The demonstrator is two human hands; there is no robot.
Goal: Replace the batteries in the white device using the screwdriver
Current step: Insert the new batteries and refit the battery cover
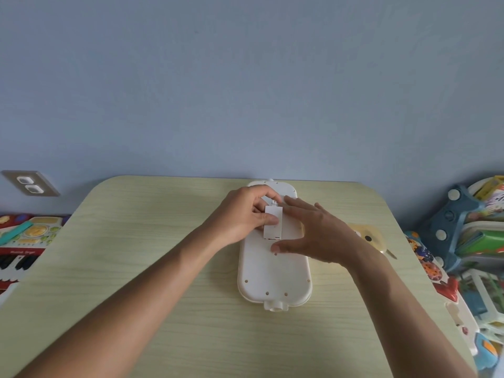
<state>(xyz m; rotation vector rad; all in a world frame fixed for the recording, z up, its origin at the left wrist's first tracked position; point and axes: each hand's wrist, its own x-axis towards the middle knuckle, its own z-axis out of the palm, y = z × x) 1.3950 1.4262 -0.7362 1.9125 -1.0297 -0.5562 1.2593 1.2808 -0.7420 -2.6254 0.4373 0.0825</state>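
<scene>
left fingers [268, 220] pinch battery cover [273, 222] | over white device [274, 274]

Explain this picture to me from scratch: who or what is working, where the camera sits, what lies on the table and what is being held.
No machine here: a person works with two bare hands. The one picture comes from a camera worn on the head, looking forward and down, so both arms reach in from below. On the pale wooden table lies a long white device, back side up. The left hand pinches a small white cover over the device's middle, probably the battery lid. The right hand rests open on the device, fingers spread, holding nothing. Behind it lies a yellowish object, partly hidden. Toys sit beside the table.
</scene>
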